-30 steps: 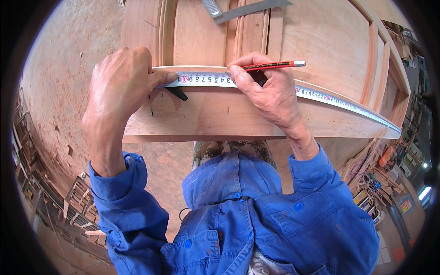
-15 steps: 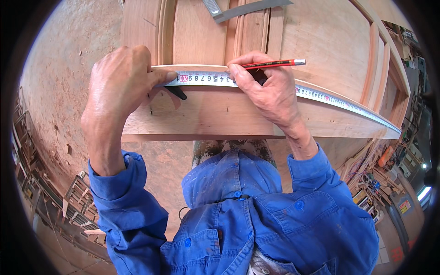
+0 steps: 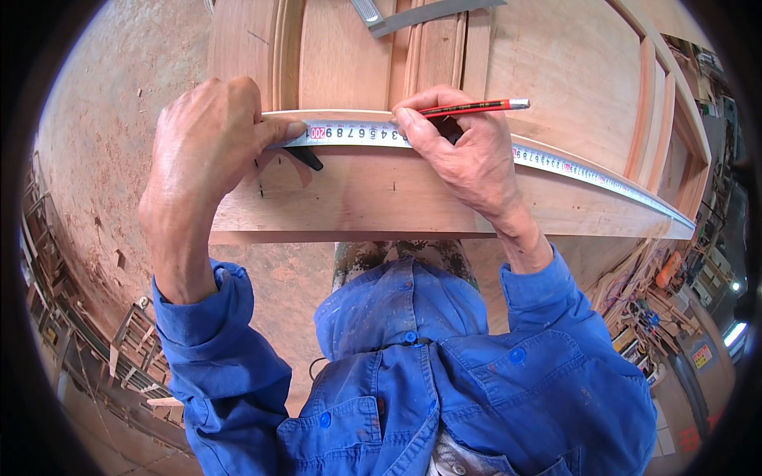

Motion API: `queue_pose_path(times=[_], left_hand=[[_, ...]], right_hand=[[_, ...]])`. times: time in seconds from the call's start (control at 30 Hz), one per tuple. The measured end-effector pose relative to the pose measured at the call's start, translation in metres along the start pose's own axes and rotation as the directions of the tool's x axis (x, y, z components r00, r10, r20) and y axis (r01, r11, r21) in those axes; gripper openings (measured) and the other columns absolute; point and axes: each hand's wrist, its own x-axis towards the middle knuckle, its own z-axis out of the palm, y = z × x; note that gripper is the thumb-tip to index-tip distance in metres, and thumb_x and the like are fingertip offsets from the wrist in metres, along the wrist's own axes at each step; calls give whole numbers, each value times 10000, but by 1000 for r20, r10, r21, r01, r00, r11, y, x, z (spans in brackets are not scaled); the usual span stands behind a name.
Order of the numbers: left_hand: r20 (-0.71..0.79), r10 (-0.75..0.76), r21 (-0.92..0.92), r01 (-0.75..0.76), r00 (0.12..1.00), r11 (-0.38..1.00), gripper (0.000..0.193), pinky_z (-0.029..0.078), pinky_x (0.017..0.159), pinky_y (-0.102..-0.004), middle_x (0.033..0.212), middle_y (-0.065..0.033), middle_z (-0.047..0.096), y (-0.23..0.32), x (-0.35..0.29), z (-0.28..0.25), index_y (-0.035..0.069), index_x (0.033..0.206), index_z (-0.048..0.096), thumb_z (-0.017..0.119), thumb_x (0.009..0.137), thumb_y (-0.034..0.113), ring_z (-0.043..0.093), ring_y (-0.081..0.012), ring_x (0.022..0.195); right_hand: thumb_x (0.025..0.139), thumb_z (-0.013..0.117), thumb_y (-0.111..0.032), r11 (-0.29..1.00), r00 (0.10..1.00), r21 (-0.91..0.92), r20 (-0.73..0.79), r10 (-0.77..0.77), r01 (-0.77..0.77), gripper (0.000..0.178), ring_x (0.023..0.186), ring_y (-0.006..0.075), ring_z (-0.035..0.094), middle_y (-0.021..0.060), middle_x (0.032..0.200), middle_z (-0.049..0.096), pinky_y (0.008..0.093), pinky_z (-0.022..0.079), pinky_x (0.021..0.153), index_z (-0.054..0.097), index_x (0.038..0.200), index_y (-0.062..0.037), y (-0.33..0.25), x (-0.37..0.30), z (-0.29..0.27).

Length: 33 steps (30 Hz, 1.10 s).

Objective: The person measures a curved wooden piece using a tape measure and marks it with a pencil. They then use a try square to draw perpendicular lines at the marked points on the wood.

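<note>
The left hand [image 3: 202, 151] pinches the steel tape measure [image 3: 349, 136], thumb on top; the tape runs right, along the far edge of the wooden board [image 3: 357, 194]; the right hand [image 3: 468, 155] grips a red-and-black pencil [image 3: 476, 107], point beside the tape; a metal carpenter's square [image 3: 429, 16] lies beyond.

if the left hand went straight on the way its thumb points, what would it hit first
Sliding right along the tape, the left hand would probably meet the right hand first, which grips the pencil; exact depth is unclear from this view.
</note>
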Motion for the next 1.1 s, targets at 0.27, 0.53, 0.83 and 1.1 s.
queue_pose_path(times=[0.27, 0.53, 0.83, 1.1], left_hand=[[-21, 23, 27, -22, 1000, 999, 474, 455, 525, -362, 506, -93, 600, 0, 0, 1, 52, 636, 775, 802, 850, 474, 580, -212, 456], [-18, 2, -14, -2, 1000, 1000, 471, 446, 518, -373, 508, -107, 590, 2, 0, 0, 42, 653, 776, 803, 849, 469, 583, -222, 460], [39, -38, 12, 38, 998, 999, 478, 465, 541, -402, 533, -131, 610, 4, 2, -3, 31, 678, 778, 798, 840, 479, 613, -255, 500], [40, -7, -20, 8, 999, 1000, 490, 460, 537, -391, 526, -103, 620, 1, 2, -5, 53, 653, 778, 780, 849, 502, 610, -241, 494]], right_hand=[[1007, 711, -165, 1000, 1000, 7, -23, -10, 10, 179, 846, 92, 688, 31, 883, 749, 257, 555, 790, 734, 1054, 6, 1, 0, 0], [964, 714, -203, 979, 973, -13, -107, -204, 204, 201, 591, 99, 625, 55, 703, 715, 284, 487, 555, 761, 952, -8, 14, 5, 4], [966, 719, -172, 987, 984, -1, -82, -159, 159, 176, 667, 95, 640, 44, 751, 720, 276, 504, 618, 754, 980, 0, 9, 3, 3], [987, 729, -153, 997, 996, -17, -30, -80, 80, 169, 801, 83, 666, 24, 835, 729, 252, 538, 737, 748, 1021, 12, 3, 2, -1]])
